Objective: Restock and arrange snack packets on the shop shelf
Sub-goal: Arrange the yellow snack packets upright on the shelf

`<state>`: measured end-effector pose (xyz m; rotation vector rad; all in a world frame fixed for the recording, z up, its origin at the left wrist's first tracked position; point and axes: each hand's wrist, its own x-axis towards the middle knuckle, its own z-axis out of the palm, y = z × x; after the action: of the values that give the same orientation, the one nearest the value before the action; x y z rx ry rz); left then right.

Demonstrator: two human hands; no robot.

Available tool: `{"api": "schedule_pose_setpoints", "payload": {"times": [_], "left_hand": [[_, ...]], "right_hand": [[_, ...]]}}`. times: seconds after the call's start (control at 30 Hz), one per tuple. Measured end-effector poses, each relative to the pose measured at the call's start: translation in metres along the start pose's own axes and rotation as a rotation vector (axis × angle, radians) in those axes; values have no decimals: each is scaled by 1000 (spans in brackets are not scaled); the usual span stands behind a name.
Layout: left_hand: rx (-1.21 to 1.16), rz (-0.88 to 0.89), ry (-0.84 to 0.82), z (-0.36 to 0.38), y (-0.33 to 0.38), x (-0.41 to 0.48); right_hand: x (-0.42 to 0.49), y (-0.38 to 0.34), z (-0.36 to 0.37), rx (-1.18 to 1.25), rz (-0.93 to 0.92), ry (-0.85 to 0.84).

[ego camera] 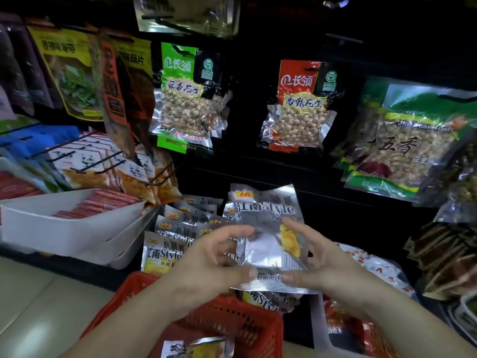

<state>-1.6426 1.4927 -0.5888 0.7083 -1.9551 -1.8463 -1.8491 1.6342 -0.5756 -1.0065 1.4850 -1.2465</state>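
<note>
Working above red basket point(232, 321) carrying one spare packet point(196, 348). Gripping silver snack packet point(268, 228) by both sides, pinching its left edge with left hand point(214, 259) and its right edge with right hand point(317, 257), thumbs near bottom seam. Holding it upright, print facing out, just beside matching row point(167, 251) standing to its left. Probably squaring it up mid-restock; next, likely lowering it into that row, keeping it upright and face-forward, then letting go and reaching for the spare.
</note>
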Motion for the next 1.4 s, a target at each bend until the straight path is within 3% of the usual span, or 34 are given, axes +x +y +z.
{"api": "schedule_pose_setpoints", "payload": {"times": [0.1,0.2,0.27,0.37,0.5,0.6,0.67,0.77,0.83,0.93,1.0,1.13,1.27,1.4], "left_hand": [[54,63,38,-1,1,0],[122,60,99,1,-9,3],[278,129,104,7,-17,2],[624,416,77,27,-22,-5],[958,569,90,49,-26,-8],[841,533,-12,54,-9,-15],[591,427,-30,54,-1,-17],[387,341,208,54,-2,-5],[119,176,297,51,-2,5],[-325,-66,145,48,4,12],[-361,-83,86,45,7,11],[-259,-90,156,39,3,18],[-64,77,197,36,6,26],[77,127,110,28,-2,50]], "right_hand": [[-2,1,5,-170,12,49],[0,8,8,-614,-40,227],[2,7,13,-540,-126,231],[3,0,27,-170,-114,150],[7,-1,29,-212,-178,190],[7,-2,20,-273,-208,325],[5,-3,13,-311,-223,366],[-8,-10,7,-335,-231,352],[-18,-19,8,-323,-233,314],[-29,-20,5,-316,-236,251],[-35,-19,5,-297,-200,228],[-37,-22,10,-213,-142,308],[-22,-34,8,-256,-43,471],[19,-31,-16,-291,58,502]]}}
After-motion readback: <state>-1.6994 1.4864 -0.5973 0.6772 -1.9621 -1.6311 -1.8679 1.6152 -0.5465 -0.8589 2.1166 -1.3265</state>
